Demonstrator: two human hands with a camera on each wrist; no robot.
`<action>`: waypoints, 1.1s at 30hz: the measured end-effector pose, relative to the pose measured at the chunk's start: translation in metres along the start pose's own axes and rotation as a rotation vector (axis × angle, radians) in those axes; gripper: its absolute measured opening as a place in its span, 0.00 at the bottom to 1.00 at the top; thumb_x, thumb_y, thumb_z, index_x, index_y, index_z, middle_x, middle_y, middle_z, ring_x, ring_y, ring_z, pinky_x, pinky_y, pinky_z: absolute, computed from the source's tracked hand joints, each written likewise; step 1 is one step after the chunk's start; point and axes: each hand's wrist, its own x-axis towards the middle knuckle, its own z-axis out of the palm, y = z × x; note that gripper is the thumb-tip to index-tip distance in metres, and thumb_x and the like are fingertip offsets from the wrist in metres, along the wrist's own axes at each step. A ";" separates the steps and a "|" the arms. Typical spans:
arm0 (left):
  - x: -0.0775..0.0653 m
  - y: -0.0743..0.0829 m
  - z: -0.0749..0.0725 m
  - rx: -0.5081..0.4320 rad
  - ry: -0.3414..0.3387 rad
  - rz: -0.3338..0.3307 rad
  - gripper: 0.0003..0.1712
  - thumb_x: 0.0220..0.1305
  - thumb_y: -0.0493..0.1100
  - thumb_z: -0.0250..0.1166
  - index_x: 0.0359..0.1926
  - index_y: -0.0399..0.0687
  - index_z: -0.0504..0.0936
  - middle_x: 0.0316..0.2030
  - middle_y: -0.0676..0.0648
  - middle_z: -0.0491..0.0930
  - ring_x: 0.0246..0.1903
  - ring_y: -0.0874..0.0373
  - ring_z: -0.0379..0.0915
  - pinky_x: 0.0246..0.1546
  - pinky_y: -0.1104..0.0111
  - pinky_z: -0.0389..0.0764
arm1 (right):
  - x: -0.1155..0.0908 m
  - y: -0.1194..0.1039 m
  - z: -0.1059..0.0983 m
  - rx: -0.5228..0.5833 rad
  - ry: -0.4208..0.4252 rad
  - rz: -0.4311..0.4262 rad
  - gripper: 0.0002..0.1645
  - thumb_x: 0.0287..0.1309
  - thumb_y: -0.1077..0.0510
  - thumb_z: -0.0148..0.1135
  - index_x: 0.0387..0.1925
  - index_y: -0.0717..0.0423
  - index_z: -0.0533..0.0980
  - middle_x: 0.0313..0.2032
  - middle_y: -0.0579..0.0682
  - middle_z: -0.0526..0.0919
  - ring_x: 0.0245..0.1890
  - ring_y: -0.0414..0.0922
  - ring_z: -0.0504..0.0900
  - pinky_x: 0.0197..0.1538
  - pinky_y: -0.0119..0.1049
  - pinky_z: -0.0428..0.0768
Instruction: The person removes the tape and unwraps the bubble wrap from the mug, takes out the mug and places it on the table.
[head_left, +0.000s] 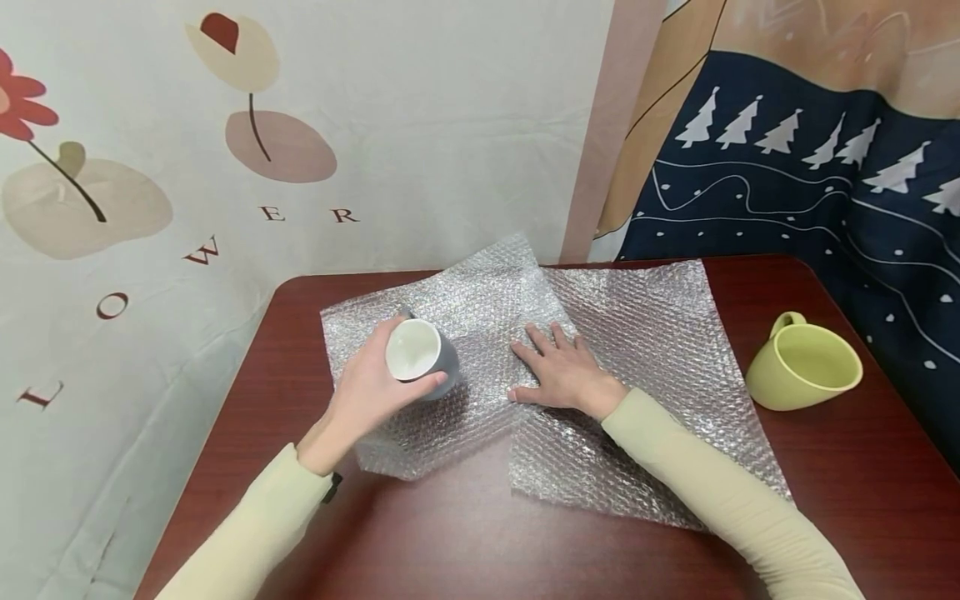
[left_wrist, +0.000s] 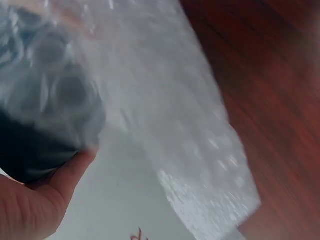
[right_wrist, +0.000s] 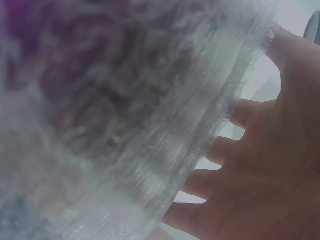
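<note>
My left hand (head_left: 363,387) grips a grey mug (head_left: 450,362) with a pale inside, thumb along its near side. The mug is over a bubble wrap sheet (head_left: 476,308); in the left wrist view, bubble wrap (left_wrist: 160,100) partly covers the dark mug (left_wrist: 30,150) beside my thumb. My right hand (head_left: 562,371) lies with spread fingers on the bubble wrap, where the left sheet overlaps another sheet (head_left: 645,325). Straight fingers (right_wrist: 220,150) touch the wrap's edge in the right wrist view.
A yellow-green mug (head_left: 795,375) stands at the right of the dark red table (head_left: 450,533), its handle pointing back. Printed cloths (head_left: 450,125) hang behind the table's far edge and down its left side.
</note>
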 end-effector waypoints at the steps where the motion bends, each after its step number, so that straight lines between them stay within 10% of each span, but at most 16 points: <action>1: -0.002 -0.003 -0.003 0.010 0.009 -0.009 0.54 0.49 0.62 0.81 0.73 0.49 0.68 0.58 0.42 0.80 0.50 0.43 0.80 0.45 0.47 0.81 | 0.000 0.000 0.000 0.000 -0.002 0.000 0.53 0.65 0.23 0.55 0.82 0.43 0.57 0.82 0.57 0.47 0.79 0.69 0.44 0.71 0.74 0.52; 16: -0.034 -0.054 -0.056 0.141 0.158 -0.125 0.55 0.54 0.61 0.79 0.76 0.45 0.65 0.58 0.36 0.78 0.51 0.37 0.76 0.43 0.45 0.74 | 0.001 0.000 0.001 0.005 -0.009 0.004 0.53 0.65 0.23 0.55 0.82 0.43 0.56 0.82 0.58 0.47 0.79 0.69 0.43 0.71 0.75 0.52; 33: -0.054 -0.112 -0.078 0.219 0.197 -0.260 0.56 0.57 0.61 0.76 0.76 0.40 0.62 0.60 0.30 0.74 0.50 0.31 0.72 0.46 0.40 0.69 | 0.000 -0.001 0.000 0.007 -0.014 0.000 0.53 0.66 0.24 0.55 0.82 0.44 0.56 0.82 0.59 0.47 0.79 0.69 0.43 0.71 0.75 0.51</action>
